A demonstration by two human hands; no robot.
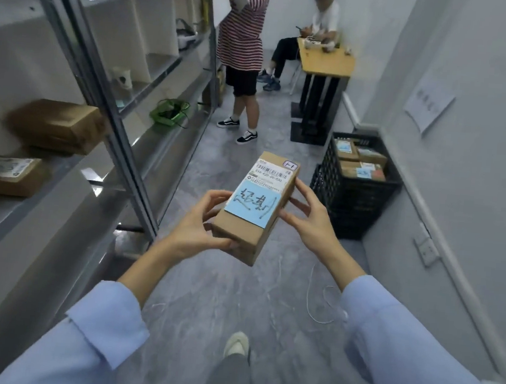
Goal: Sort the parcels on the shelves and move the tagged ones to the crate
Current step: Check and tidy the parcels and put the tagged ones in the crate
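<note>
1. We hold the parcel [255,204] in mid-air over the aisle. Our left hand [197,220] has its fingers curled round the near left edge, and our right hand [310,218] pinches the right side.
2. Its face is turned up, probably so we can read the blue tag [252,202].
3. The crate [351,206], already holding parcels, stands far right by the wall.
4. Shelves [29,218] line the left above the grey floor [221,296], and a desk [327,65] stands far off.

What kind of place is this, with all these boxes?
Probably a small parcel storeroom: metal shelves hold cardboard boxes, a black crate holds tagged parcels, and the held parcel carries a barcode shipping label.
</note>
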